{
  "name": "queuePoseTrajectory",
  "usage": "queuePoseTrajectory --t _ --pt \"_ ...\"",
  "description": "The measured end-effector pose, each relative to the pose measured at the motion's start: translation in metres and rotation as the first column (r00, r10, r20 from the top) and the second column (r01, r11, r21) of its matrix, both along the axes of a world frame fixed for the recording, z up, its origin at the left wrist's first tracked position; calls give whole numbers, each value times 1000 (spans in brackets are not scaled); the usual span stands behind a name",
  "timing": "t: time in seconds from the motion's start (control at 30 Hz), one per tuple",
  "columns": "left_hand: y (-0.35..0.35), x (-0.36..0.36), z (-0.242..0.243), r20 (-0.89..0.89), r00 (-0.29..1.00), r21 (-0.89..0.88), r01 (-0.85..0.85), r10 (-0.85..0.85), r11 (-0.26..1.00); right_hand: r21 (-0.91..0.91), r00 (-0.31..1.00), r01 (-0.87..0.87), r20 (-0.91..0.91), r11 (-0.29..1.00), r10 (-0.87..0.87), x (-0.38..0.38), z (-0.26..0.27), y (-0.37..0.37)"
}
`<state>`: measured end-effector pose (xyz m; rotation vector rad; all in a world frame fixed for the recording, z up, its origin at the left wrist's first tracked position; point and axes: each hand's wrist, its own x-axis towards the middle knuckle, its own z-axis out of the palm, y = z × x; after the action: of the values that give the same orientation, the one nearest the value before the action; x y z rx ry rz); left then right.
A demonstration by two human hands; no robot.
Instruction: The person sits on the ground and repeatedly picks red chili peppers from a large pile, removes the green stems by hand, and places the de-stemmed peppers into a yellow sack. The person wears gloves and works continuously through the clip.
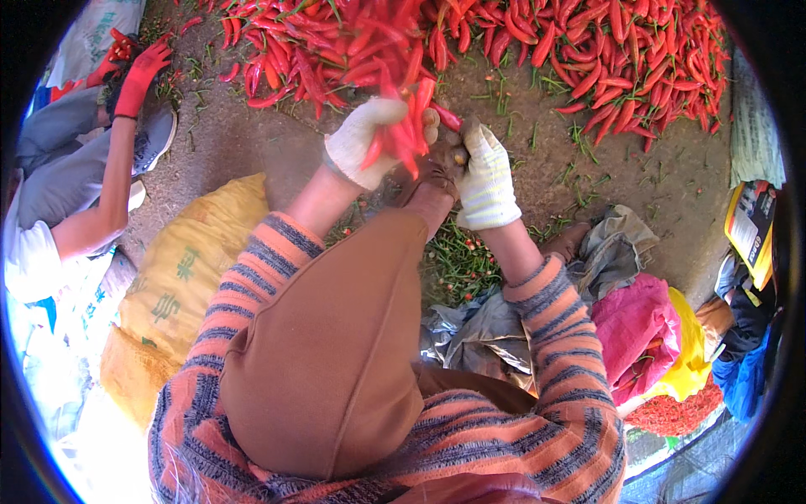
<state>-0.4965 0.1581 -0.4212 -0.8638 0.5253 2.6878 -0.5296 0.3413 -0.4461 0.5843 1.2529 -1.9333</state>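
Note:
My left hand [371, 138], in a white knit glove, is closed around several red chili peppers [409, 129]; their tips point down over the palm. My right hand [488, 179], gloved in white with yellowish stripes and dirty fingertips, pinches the stem end of one red chili pepper [448, 118] that lies between both hands. Just beyond them spreads a large heap of red chili peppers [296, 50], partly blurred near my left hand. Green stems and caps [463, 261] lie piled on the ground below my wrists, between my brown shoes.
To the left sits another person with red gloves [143, 69]. A yellow woven sack [195, 246] lies by my left arm. Another chili heap [636, 69] is at upper right. Grey plastic sheeting [482, 331] and a pink bag [636, 334] lie to the right. Loose stems litter the concrete floor [667, 208].

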Motion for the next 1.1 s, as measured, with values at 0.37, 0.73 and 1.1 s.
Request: queuePoseTrajectory --t 0.37,0.73,1.1 --pt "-29 -1 5 77 991 -430 -64 108 901 954 287 280 -190 107 939 -77 -32 -10" --pt "-9 -10 12 141 990 -379 43 12 924 956 377 93 -292 278 879 -94 -32 -30" --pt "28 -8 7 254 962 -281 172 -99 944 927 -282 -222 -357 301 891 -38 62 13"
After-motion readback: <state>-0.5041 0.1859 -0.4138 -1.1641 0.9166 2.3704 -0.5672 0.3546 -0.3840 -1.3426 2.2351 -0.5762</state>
